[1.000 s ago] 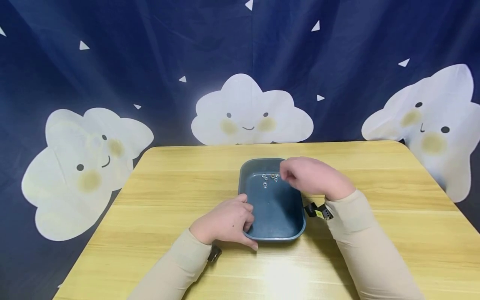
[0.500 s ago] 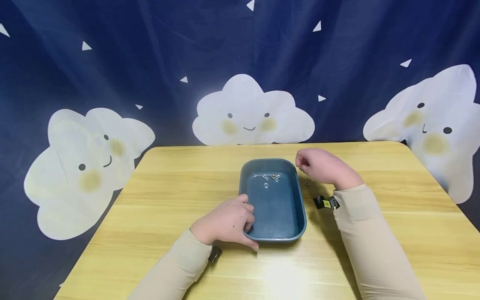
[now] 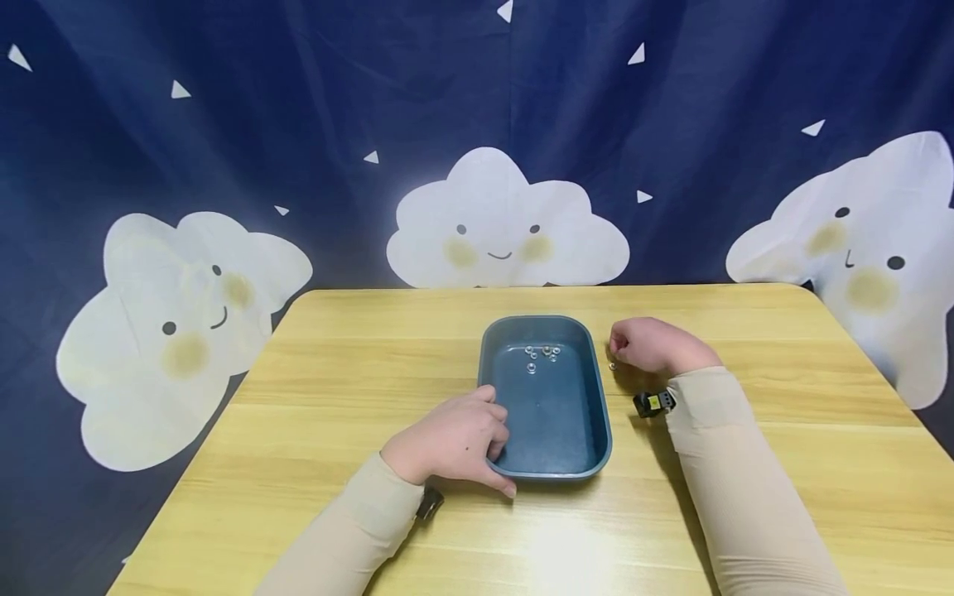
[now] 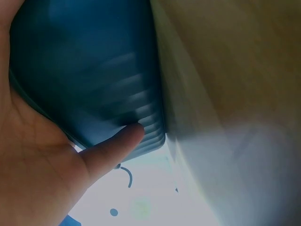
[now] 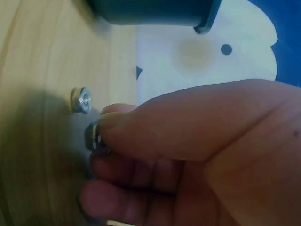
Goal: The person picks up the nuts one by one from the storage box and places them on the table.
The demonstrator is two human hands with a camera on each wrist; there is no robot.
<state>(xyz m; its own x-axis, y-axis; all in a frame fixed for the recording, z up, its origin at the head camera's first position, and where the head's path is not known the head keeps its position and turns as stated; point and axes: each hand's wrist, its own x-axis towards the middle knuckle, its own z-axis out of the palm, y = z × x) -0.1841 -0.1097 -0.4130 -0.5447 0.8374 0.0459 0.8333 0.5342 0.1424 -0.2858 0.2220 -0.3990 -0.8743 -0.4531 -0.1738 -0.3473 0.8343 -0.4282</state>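
A blue plastic bin (image 3: pixel 547 422) sits on the wooden table. My left hand (image 3: pixel 455 434) grips its near left corner, fingers bent over the rim; in the left wrist view the thumb (image 4: pixel 115 143) lies along the ribbed outer wall. Several small metal nuts (image 3: pixel 532 368) lie at the far end inside. To the right of the bin, my right hand (image 3: pixel 656 343) is low over the table. Its thumb and fingers pinch a shiny nut (image 5: pixel 94 136), partly hidden by the thumb. A second nut (image 5: pixel 81 100) lies on the table just beside the fingertips.
The wooden table (image 3: pixel 335 364) extends to both sides of the bin and in front of it. Behind its far edge hangs a dark blue curtain (image 3: pixel 335 74) printed with white clouds. Each wrist wears a small black camera (image 3: pixel 654 404).
My right hand has moved from over the bin's far right side out to the right, then down to the table by the loose nut. The left hand keeps its grip on the bin.
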